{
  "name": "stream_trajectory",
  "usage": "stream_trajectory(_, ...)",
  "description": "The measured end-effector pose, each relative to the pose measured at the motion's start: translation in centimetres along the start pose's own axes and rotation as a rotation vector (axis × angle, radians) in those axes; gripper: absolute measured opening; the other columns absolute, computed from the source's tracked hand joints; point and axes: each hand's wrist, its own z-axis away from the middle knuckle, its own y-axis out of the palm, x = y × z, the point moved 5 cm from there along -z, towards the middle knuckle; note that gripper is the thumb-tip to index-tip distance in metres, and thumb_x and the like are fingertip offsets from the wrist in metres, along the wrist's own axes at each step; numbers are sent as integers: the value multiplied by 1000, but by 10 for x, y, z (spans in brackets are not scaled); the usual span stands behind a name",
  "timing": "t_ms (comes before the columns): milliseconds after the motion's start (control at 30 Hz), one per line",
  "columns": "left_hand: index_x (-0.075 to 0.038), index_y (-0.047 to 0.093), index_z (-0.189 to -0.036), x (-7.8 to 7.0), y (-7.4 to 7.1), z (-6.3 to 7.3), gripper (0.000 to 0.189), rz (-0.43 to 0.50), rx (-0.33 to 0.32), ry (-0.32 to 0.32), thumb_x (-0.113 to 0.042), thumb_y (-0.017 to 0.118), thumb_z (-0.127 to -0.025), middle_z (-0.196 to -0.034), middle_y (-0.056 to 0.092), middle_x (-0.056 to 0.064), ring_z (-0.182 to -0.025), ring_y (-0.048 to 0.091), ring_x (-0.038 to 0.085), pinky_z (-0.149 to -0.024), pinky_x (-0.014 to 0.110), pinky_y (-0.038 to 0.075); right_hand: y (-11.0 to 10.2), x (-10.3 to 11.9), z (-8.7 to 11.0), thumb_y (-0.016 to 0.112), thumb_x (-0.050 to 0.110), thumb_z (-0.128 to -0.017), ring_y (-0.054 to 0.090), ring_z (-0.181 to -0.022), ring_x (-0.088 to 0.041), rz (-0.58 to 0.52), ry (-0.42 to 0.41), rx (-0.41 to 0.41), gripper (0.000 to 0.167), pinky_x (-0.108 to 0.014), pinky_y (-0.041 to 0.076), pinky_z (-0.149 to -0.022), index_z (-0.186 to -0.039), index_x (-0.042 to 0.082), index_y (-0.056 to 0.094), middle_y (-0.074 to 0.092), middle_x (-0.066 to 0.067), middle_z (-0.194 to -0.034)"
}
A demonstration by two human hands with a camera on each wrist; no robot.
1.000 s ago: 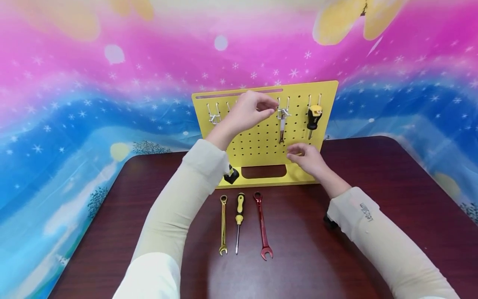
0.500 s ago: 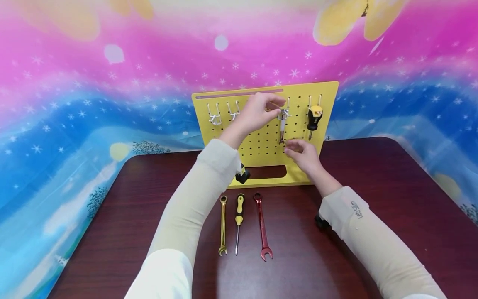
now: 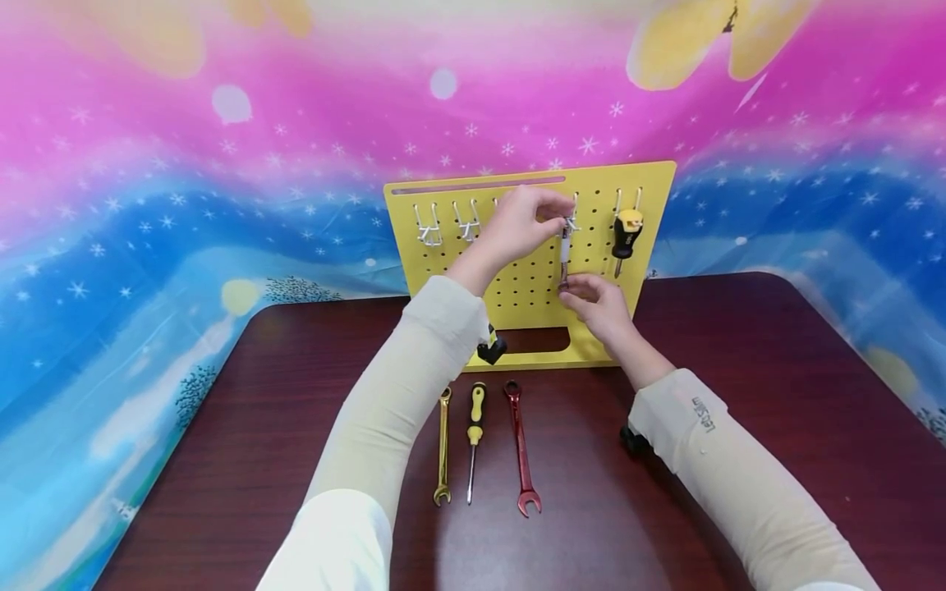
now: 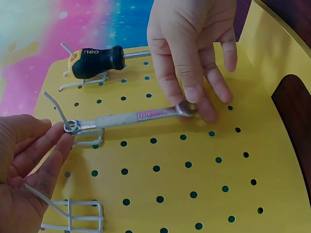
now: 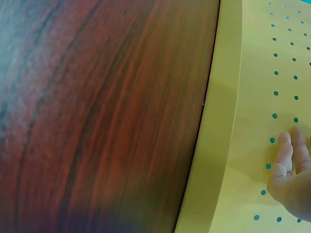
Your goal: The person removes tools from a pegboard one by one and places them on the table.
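A silver combination wrench (image 4: 131, 118) hangs by its ring end on a white hook (image 4: 57, 109) of the yellow pegboard (image 3: 510, 317). My left hand (image 3: 517, 228) pinches the ring end between thumb and fingers, right at the hook. Lower down, my right hand (image 3: 604, 312) has its thumb and a finger on either side of the open end, which they partly cover. A pale band wraps part of the wrench's shank. In the right wrist view only some fingers of the right hand (image 5: 294, 179) show against the board.
Right of the wrench hangs a stubby yellow-black screwdriver (image 3: 626, 238). Other white hooks (image 3: 429, 230) line the board's left side. On the dark wooden table (image 3: 724, 328) lie a gold wrench (image 3: 443, 451), a long screwdriver (image 3: 475, 427) and a red wrench (image 3: 521, 447).
My left hand has moved right, onto the wrench's ring end. The right hand has shifted left and reached its lower end. The wrench stays on its hook.
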Motion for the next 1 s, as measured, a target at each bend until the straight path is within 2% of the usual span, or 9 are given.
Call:
stream_trajectory(133, -15, 66, -129, 1, -1, 1, 33, 13, -11, -12, -11, 63, -97, -127, 69, -1, -111, 66, 11, -92, 17, 52, 1, 1, 1, 63, 26, -98, 59, -97, -7, 11, 9, -3, 36, -36, 49, -90, -126, 2, 63, 66, -9, -121)
stream_trajectory(333, -16, 66, -130, 2, 2, 1, 32, 48, -2, -16, -12, 62, -98, -126, 70, -2, -106, 68, 12, -86, 17, 54, -3, 1, 6, 63, 29, -99, 60, -96, -9, 49, -15, -7, 35, -35, 50, -88, -121, 2, 66, 69, -13, -118)
stream_trajectory(500, -15, 66, -129, 3, 2, 1, 34, 62, -3, -14, -9, 63, -97, -126, 69, -1, -105, 68, 12, -85, 16, 54, -3, 3, 11, 64, 28, -98, 61, -92, -5, 59, -59, -2, 35, -32, 50, -82, -118, 0, 68, 72, 7, -97)
stream_trajectory(567, -14, 66, -128, 3, 3, 1, 33, 68, -1, -12, -7, 64, -96, -125, 69, 0, -105, 68, 12, -85, 16, 54, -3, 5, 14, 64, 26, -98, 62, -90, -5, 71, -89, -2, 32, -30, 49, -81, -116, 0, 69, 72, 9, -93)
stream_trajectory(800, -11, 69, -122, 2, 4, 0, 28, 50, 5, -2, -8, 65, -95, -122, 70, 2, -102, 68, 11, -84, 16, 54, 3, 13, 27, 63, 19, -99, 60, -88, -8, 140, -204, 21, 26, -31, 43, -83, -109, -3, 70, 73, -20, -100)
stream_trajectory(933, -11, 71, -120, -1, 4, 1, 25, 15, 17, 13, -10, 66, -96, -120, 71, 2, -102, 68, 11, -84, 17, 54, 5, 17, 34, 62, 21, -99, 60, -91, -12, 179, -219, 35, 25, -34, 43, -83, -109, -1, 70, 73, -19, -101)
stream_trajectory(1000, -11, 71, -119, -4, 5, 1, 24, -33, 31, 34, -12, 65, -96, -117, 71, 1, -101, 68, 11, -84, 17, 54, 5, 19, 36, 62, 21, -99, 60, -93, -16, 195, -232, 42, 24, -35, 43, -85, -108, 0, 70, 74, -18, -101)
